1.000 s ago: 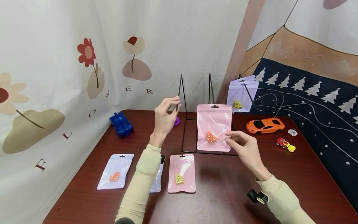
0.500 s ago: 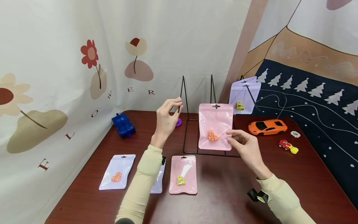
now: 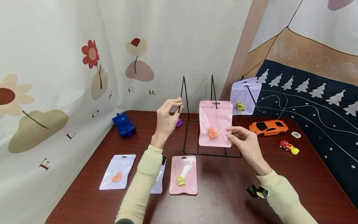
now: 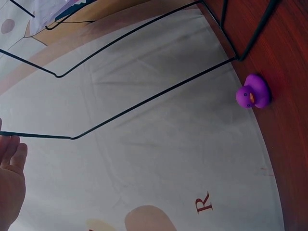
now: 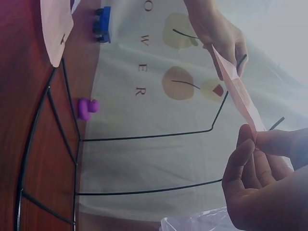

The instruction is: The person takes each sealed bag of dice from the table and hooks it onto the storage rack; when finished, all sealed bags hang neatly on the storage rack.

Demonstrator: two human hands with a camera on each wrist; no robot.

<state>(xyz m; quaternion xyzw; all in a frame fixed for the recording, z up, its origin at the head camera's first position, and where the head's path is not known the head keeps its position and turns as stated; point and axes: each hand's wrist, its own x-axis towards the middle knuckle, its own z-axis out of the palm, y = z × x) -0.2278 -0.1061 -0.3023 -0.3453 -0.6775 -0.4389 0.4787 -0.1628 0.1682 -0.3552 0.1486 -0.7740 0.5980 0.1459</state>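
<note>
My right hand [image 3: 246, 144] pinches the right edge of a pink zip bag [image 3: 205, 121] holding orange dice [image 3: 212, 133]. The bag hangs upright at the middle prong of a black wire display rack [image 3: 212, 154], whose tip shows in front of the hang hole. In the right wrist view the pink bag [image 5: 243, 98] is seen edge-on between thumb and fingers. My left hand [image 3: 166, 119] holds the tip of the rack's left prong between thumb and fingers; in the left wrist view that prong [image 4: 154, 98] runs back from the left hand [image 4: 12, 183].
A lilac bag [image 3: 246, 96] with yellow dice hangs from the right prong. On the table lie a lilac bag [image 3: 118, 166], a pink bag [image 3: 183, 166] and another lilac bag partly under my left arm. Around stand a blue toy [image 3: 124, 124], purple duck [image 4: 257, 91], orange car [image 3: 268, 128] and small truck [image 3: 288, 147].
My right hand has raised the pink bag slightly, and the middle prong's tip now shows in front of its hole. The left hand keeps its hold on the left prong.
</note>
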